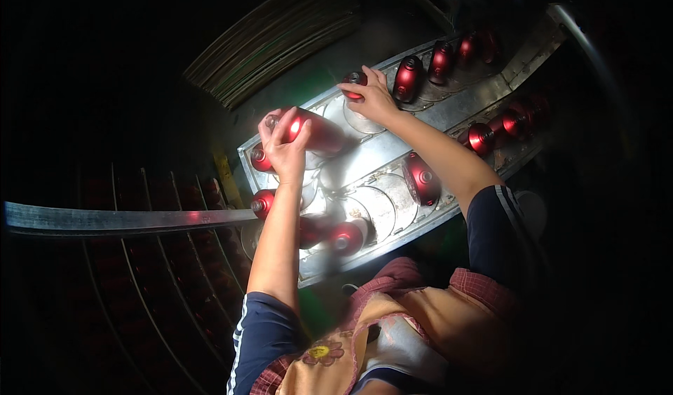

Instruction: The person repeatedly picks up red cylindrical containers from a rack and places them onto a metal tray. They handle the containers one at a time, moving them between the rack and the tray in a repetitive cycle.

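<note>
My left hand [286, 158] is closed round a glossy red bottle [319, 134], which leans over the metal conveyor with its neck toward the left. Farther off, my right hand [378, 104] has its thumb and fingers round the top of another red bottle [355, 95], whose dark threaded neck shows between them. Just right of it, a red bottle [407, 79] stands in the far row. Close by my left wrist are a red bottle [261, 158] and, lower, another red bottle [263, 203]. Round metal discs [375, 209] lie along the conveyor [389, 158].
More red bottles stand along the near lane, including one [423, 178] under my right forearm and one [346, 239] near the front edge. A stack of flat sheets [273, 37] lies beyond the conveyor. A metal rail [133, 220] crosses the left, above dark rows with thin dividers [133, 276].
</note>
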`<state>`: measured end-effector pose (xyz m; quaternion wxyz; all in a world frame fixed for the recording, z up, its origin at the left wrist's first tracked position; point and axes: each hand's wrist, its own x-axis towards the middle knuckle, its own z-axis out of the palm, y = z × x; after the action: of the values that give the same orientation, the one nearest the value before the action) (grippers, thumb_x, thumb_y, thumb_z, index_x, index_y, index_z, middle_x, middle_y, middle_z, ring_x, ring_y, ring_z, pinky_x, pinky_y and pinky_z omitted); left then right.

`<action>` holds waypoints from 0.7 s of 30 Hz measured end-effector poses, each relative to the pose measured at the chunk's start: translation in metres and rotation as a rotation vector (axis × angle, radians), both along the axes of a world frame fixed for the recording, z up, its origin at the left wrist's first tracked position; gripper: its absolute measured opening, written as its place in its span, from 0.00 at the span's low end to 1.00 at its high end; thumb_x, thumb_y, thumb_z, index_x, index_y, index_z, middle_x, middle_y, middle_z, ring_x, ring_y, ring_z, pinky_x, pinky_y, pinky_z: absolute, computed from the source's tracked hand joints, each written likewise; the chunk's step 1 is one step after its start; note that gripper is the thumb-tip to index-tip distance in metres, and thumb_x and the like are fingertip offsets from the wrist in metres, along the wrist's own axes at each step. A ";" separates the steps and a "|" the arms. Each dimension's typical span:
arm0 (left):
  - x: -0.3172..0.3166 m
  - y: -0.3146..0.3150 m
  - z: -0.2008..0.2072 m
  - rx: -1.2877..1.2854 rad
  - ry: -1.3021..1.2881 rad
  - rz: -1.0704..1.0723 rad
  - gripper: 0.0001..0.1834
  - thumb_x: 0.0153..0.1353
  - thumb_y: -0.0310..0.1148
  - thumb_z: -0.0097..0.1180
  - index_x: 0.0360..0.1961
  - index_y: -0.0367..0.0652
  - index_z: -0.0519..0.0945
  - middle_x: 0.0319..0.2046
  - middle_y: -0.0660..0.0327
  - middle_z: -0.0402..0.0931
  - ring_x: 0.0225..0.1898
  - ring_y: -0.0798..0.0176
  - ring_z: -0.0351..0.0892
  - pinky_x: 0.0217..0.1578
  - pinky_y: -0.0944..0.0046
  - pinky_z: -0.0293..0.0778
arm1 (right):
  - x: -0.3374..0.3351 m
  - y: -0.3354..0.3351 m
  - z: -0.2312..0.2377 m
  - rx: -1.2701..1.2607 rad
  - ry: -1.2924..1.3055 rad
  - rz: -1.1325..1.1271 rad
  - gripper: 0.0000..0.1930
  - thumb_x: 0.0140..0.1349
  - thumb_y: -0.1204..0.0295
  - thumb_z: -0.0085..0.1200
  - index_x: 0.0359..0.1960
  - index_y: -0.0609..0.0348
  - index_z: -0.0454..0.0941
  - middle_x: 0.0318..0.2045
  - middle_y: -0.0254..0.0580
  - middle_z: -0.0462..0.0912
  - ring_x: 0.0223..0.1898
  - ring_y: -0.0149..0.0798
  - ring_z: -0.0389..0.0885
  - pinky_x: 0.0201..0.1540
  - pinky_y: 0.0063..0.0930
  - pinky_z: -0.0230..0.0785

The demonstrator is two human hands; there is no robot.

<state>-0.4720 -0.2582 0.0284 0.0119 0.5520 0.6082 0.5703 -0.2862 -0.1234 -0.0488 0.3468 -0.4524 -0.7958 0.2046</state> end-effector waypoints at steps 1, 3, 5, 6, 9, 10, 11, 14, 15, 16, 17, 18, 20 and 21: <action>0.001 0.015 -0.018 -0.102 -0.016 0.016 0.19 0.46 0.30 0.74 0.43 0.48 0.89 0.51 0.59 0.72 0.53 0.55 0.73 0.55 0.59 0.71 | 0.014 -0.014 0.012 -0.052 0.006 0.051 0.26 0.51 0.68 0.66 0.54 0.27 0.83 0.71 0.61 0.59 0.68 0.63 0.55 0.71 0.49 0.54; -0.009 0.029 -0.050 -0.167 0.013 0.020 0.18 0.46 0.31 0.72 0.42 0.51 0.89 0.53 0.58 0.72 0.55 0.49 0.70 0.58 0.54 0.70 | 0.043 -0.057 0.035 -0.028 0.105 0.076 0.26 0.51 0.71 0.65 0.55 0.35 0.83 0.66 0.55 0.66 0.67 0.56 0.61 0.69 0.44 0.56; -0.021 0.031 -0.074 -0.253 0.069 0.074 0.18 0.46 0.30 0.72 0.42 0.52 0.89 0.55 0.57 0.72 0.56 0.48 0.70 0.59 0.53 0.69 | 0.084 -0.099 0.053 -0.037 0.136 0.085 0.24 0.53 0.76 0.63 0.54 0.46 0.83 0.62 0.49 0.69 0.64 0.49 0.67 0.67 0.39 0.60; -0.022 0.030 -0.083 -0.340 0.064 0.099 0.18 0.46 0.29 0.71 0.41 0.53 0.89 0.56 0.57 0.72 0.56 0.47 0.69 0.60 0.52 0.69 | 0.106 -0.118 0.059 0.039 0.117 0.061 0.22 0.54 0.79 0.62 0.53 0.52 0.82 0.60 0.45 0.70 0.61 0.45 0.70 0.65 0.35 0.64; -0.019 0.020 -0.084 -0.385 0.115 0.157 0.18 0.48 0.28 0.70 0.43 0.55 0.89 0.63 0.51 0.68 0.62 0.43 0.66 0.62 0.52 0.67 | 0.160 -0.148 0.064 -0.270 0.478 -0.030 0.19 0.58 0.90 0.53 0.51 0.64 0.80 0.57 0.40 0.71 0.54 0.31 0.75 0.54 0.21 0.73; -0.014 0.016 -0.078 -0.327 0.145 0.157 0.19 0.49 0.28 0.69 0.44 0.56 0.88 0.64 0.49 0.66 0.63 0.42 0.65 0.63 0.52 0.66 | 0.175 -0.151 0.067 -0.254 0.507 -0.071 0.18 0.58 0.90 0.53 0.51 0.66 0.79 0.56 0.41 0.71 0.53 0.31 0.75 0.53 0.21 0.73; -0.007 0.007 -0.069 -0.326 0.162 0.148 0.19 0.49 0.28 0.69 0.45 0.57 0.88 0.66 0.47 0.65 0.64 0.42 0.64 0.63 0.52 0.66 | 0.183 -0.162 0.068 -0.257 0.604 -0.085 0.16 0.59 0.90 0.53 0.49 0.67 0.79 0.54 0.40 0.72 0.49 0.29 0.77 0.50 0.19 0.73; -0.010 -0.057 -0.027 -0.090 -0.014 0.086 0.16 0.53 0.24 0.64 0.44 0.50 0.88 0.59 0.47 0.72 0.59 0.49 0.72 0.58 0.57 0.70 | 0.163 -0.194 0.073 -0.180 0.564 0.027 0.12 0.61 0.90 0.52 0.44 0.67 0.79 0.47 0.37 0.72 0.38 0.23 0.73 0.38 0.13 0.67; -0.016 -0.092 -0.012 0.007 -0.043 0.013 0.15 0.54 0.22 0.63 0.43 0.47 0.88 0.56 0.49 0.75 0.54 0.53 0.77 0.54 0.59 0.73 | 0.143 -0.225 0.075 -0.198 0.566 0.040 0.12 0.60 0.90 0.53 0.43 0.66 0.79 0.45 0.36 0.73 0.38 0.23 0.73 0.38 0.13 0.67; -0.026 -0.136 0.002 0.004 -0.181 -0.074 0.15 0.55 0.19 0.61 0.42 0.45 0.88 0.51 0.51 0.78 0.49 0.58 0.79 0.50 0.63 0.75 | 0.116 -0.246 0.078 -0.241 0.503 0.085 0.11 0.58 0.89 0.53 0.40 0.64 0.80 0.43 0.36 0.74 0.39 0.24 0.73 0.37 0.13 0.66; -0.037 -0.183 0.014 0.041 -0.312 -0.160 0.14 0.56 0.17 0.60 0.42 0.43 0.87 0.46 0.53 0.81 0.44 0.63 0.82 0.45 0.66 0.76 | 0.084 -0.270 0.079 -0.189 0.422 0.168 0.12 0.56 0.91 0.53 0.40 0.65 0.81 0.43 0.38 0.74 0.41 0.29 0.75 0.42 0.18 0.70; -0.049 -0.226 0.025 0.022 -0.314 -0.195 0.13 0.55 0.15 0.59 0.40 0.40 0.87 0.44 0.54 0.81 0.45 0.62 0.82 0.44 0.67 0.77 | 0.055 -0.298 0.081 -0.280 0.474 0.249 0.12 0.56 0.90 0.54 0.38 0.64 0.82 0.42 0.39 0.75 0.42 0.30 0.75 0.42 0.20 0.70; -0.070 -0.309 0.042 0.075 -0.319 -0.175 0.11 0.55 0.13 0.57 0.37 0.35 0.86 0.41 0.54 0.82 0.43 0.62 0.82 0.42 0.67 0.78 | 0.006 -0.339 0.084 -0.368 0.545 0.458 0.12 0.54 0.91 0.54 0.36 0.64 0.82 0.39 0.38 0.75 0.41 0.29 0.75 0.41 0.19 0.70; -0.084 -0.347 0.051 0.148 -0.301 -0.169 0.11 0.55 0.12 0.56 0.36 0.34 0.86 0.39 0.53 0.83 0.40 0.62 0.83 0.41 0.67 0.78 | -0.019 -0.354 0.085 -0.338 0.522 0.584 0.12 0.54 0.92 0.53 0.36 0.64 0.82 0.39 0.39 0.76 0.39 0.28 0.75 0.40 0.17 0.69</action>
<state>-0.5564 -0.6048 0.0796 0.1098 0.5090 0.5075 0.6865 -0.3053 -0.4771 0.0360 0.3851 -0.1914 -0.7312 0.5296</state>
